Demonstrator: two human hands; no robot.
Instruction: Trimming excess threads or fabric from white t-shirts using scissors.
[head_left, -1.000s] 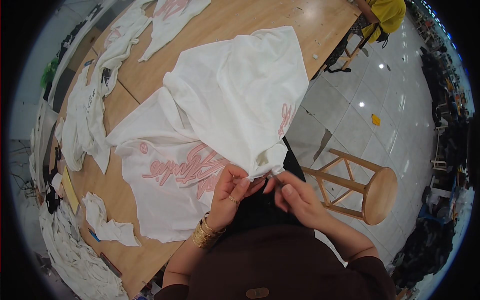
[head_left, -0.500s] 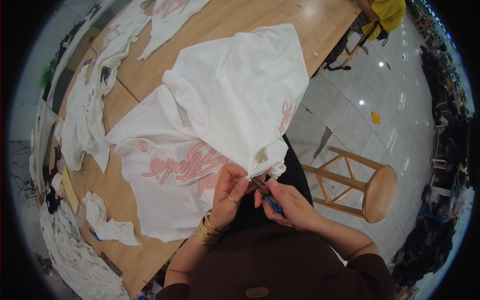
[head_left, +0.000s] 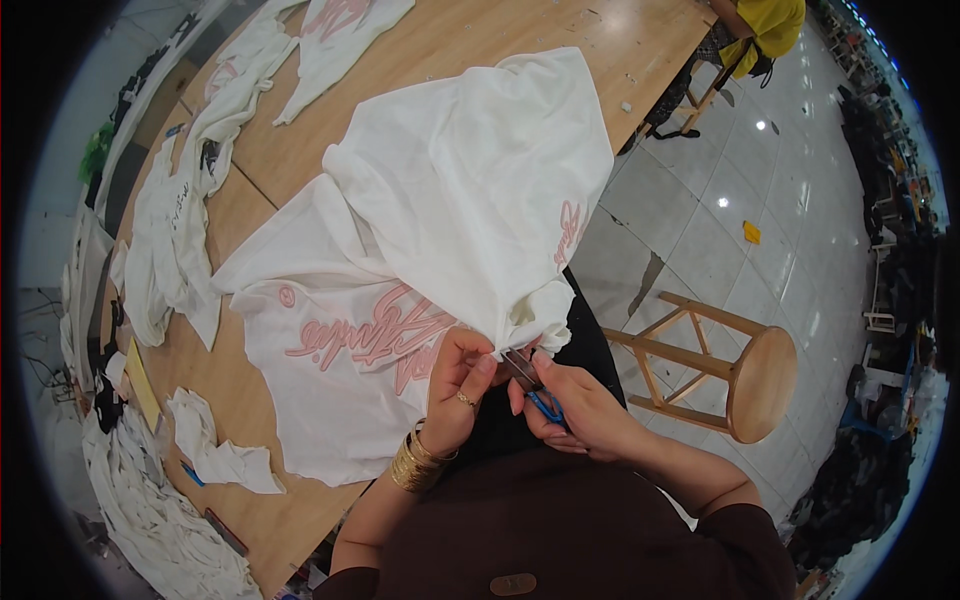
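A large white garment [head_left: 470,170] with pink lettering lies spread over the table edge, its near end bunched up in front of me. My left hand [head_left: 458,395] pinches the fabric of that bunched end between thumb and fingertips. In my right hand [head_left: 585,405] is a small pair of scissors [head_left: 545,404] with blue handles, fingers closed round it. The blades point up and left at the gathered cloth, close to my left fingertips. Exactly what lies between the blades is too small to tell.
More white garments [head_left: 175,240] lie along the left of the wooden table [head_left: 265,530], with a white cloth piece [head_left: 225,450] and a heap of white fabric [head_left: 160,510] nearer. A wooden stool [head_left: 762,385] stands at right on the tiled floor. A person in yellow [head_left: 775,40] sits far right.
The scissor blades look slightly wider apart than before. Both hands and the garment stay in nearly the same place, while the whole view has shifted a little.
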